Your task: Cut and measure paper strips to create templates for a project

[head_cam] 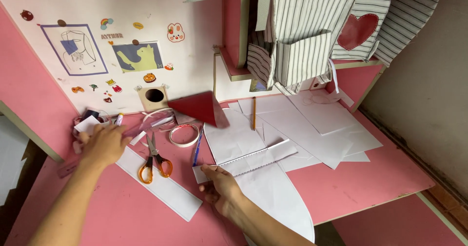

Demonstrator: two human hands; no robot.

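**Two hands at a pink craft desk strewn with paper**

The right hand point(220, 183) pinches the near end of a long, narrow folded strip of white paper point(253, 159), thumb on top and fingers curled beneath. The strip runs up and to the right across a large white paper sheet with a rounded edge point(275, 197), which lies on the pink wooden desk point(370, 178) and overhangs its front edge.

The left hand point(103, 143) reaches to the desk's left rear, palm down with fingers loosely bent over a clutter of small paper scraps and a clear plastic ruler point(139, 129) (whether it actually grips anything, I cannot tell).

Between the hands lie orange-handled scissors point(153, 160) with blades pointing away, resting partly on a flat white paper rectangle point(163, 187). Just beyond are a roll of white tape point(184, 135) and a blue pen point(196, 151). A folded dark red paper piece point(199, 108) stands tilted near the wall. A yellow pencil point(254, 113) lies on further white sheets to the right. Striped fabric organiser pockets point(302, 56) hang above, one bearing a red heart.
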